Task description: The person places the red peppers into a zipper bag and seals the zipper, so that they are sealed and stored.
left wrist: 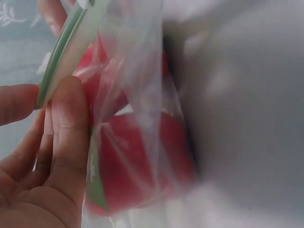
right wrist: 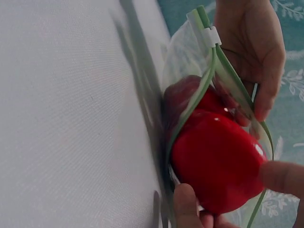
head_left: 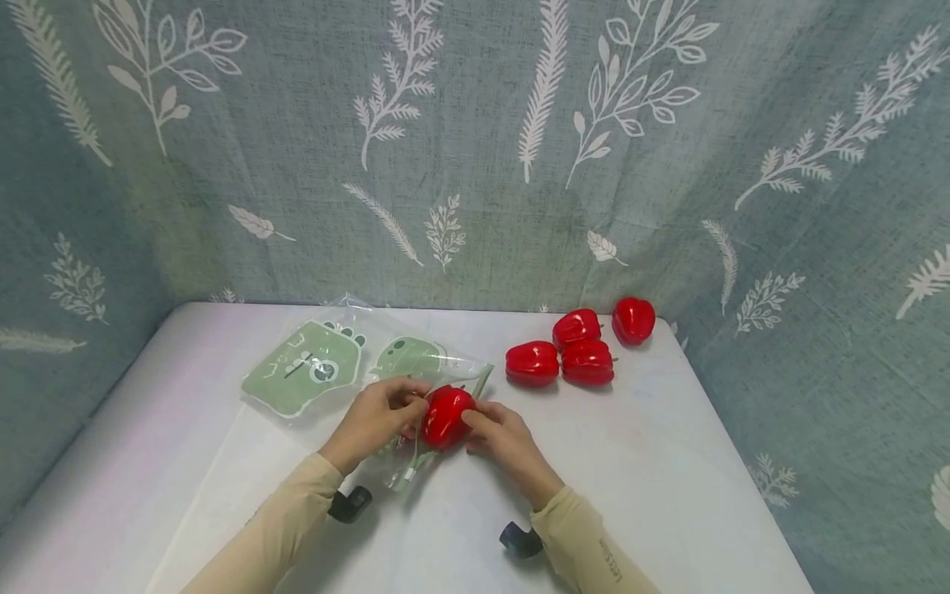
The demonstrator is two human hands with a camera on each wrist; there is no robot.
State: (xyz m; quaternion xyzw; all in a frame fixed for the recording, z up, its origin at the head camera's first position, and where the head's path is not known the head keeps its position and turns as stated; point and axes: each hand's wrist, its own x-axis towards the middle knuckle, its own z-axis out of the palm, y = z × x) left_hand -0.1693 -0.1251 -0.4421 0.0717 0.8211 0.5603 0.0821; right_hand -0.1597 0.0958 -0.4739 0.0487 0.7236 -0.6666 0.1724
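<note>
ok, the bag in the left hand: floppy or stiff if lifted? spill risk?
Probably floppy: the clear bag is creased, see-through film. Likely to sag low, with a red pepper already inside. It might spill if tipped, since its mouth is parted around a second pepper.

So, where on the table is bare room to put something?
Bare: the table's right side, between the four loose peppers and right sleeve, and its left side, left of the flat bag. Crowded: the middle, around the open bag and the pepper in its mouth.
</note>
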